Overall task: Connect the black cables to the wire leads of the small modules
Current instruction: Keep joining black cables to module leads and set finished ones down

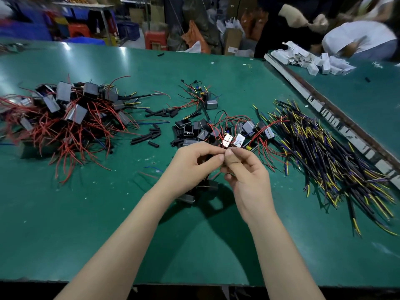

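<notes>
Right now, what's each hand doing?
Left hand: pinching thin wire ends, fingers curled.
Right hand: pinching the same wire ends at the fingertips.

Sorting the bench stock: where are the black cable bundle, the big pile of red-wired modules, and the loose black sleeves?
black cable bundle (324,152), head view, mid-bundle.
red-wired module pile (65,113), head view, pile centre.
loose black sleeves (149,135), head view, one sleeve's middle.

Glossy green table (86,213) – shiny metal-cased modules (239,139), matt black cables (324,156), rubbery sleeves (149,135)
</notes>
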Demonstrator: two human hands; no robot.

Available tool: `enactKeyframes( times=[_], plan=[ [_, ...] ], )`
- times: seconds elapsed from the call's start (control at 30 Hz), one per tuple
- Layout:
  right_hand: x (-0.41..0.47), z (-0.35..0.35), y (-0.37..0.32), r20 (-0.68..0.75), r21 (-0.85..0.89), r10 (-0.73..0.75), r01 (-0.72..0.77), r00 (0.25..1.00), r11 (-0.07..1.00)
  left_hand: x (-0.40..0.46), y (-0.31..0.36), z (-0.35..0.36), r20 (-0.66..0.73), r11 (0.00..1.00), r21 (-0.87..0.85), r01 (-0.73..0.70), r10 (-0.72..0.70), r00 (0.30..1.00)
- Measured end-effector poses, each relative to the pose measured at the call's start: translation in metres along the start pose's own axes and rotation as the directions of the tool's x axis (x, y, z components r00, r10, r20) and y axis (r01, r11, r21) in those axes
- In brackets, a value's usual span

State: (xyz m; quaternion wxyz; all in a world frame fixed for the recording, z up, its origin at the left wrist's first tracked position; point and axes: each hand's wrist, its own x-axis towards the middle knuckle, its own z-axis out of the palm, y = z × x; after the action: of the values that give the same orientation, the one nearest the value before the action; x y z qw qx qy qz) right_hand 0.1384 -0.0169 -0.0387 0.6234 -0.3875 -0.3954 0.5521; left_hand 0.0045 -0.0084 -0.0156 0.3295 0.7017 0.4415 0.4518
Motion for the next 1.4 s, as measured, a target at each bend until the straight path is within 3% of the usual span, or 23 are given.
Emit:
enactKeyframes(
  times=[0.13,0.3,0.57,0.67,0.83,1.07,1.2,1.3,1.37,1.4],
  plan=[
    [0.000,-0.001,0.002,-0.028,-0.143,-0.052,0.047,0.998,0.989,-0.004,-0.006,0.004,-0.023,0.993,-0.113,0.025,-0.028,0.999],
    [-0.002,0.004,0.005,-0.047,-0.290,-0.213,0.190,0.976,0.938,-0.008,-0.010,0.006,-0.083,0.991,-0.133,0.027,-0.038,0.996],
    [-0.006,0.001,0.001,0.053,-0.390,-0.303,0.299,0.952,0.871,-0.010,-0.010,0.003,-0.135,0.948,-0.314,0.050,-0.097,0.986],
    [-0.006,-0.001,-0.002,0.122,-0.500,-0.414,0.416,0.902,0.759,-0.011,-0.010,0.003,-0.118,0.928,-0.366,0.071,-0.122,0.986],
    [-0.001,-0.006,-0.007,0.297,-0.615,-0.619,0.641,0.728,0.460,-0.011,-0.008,0.002,-0.073,0.910,-0.400,0.108,-0.150,0.986],
    [0.015,-0.012,-0.016,0.491,-0.622,-0.619,0.744,0.613,0.244,-0.010,-0.006,0.001,0.006,0.847,-0.487,0.214,-0.241,0.970],
    [0.017,-0.018,-0.013,0.467,-0.636,-0.603,0.720,0.646,0.278,-0.010,-0.006,0.000,0.103,0.845,-0.465,0.262,-0.242,0.965],
    [0.016,-0.020,-0.011,0.490,-0.624,-0.624,0.745,0.609,0.237,-0.011,-0.006,-0.003,0.162,0.832,-0.467,0.298,-0.251,0.954],
    [0.014,-0.020,-0.010,0.509,-0.620,-0.612,0.751,0.605,0.228,-0.012,-0.006,-0.003,0.133,0.880,-0.387,0.275,-0.242,0.961],
    [0.013,-0.020,-0.010,0.497,-0.634,-0.582,0.728,0.643,0.263,-0.013,-0.007,-0.002,0.075,0.936,-0.287,0.202,-0.188,0.979]
  ],
)
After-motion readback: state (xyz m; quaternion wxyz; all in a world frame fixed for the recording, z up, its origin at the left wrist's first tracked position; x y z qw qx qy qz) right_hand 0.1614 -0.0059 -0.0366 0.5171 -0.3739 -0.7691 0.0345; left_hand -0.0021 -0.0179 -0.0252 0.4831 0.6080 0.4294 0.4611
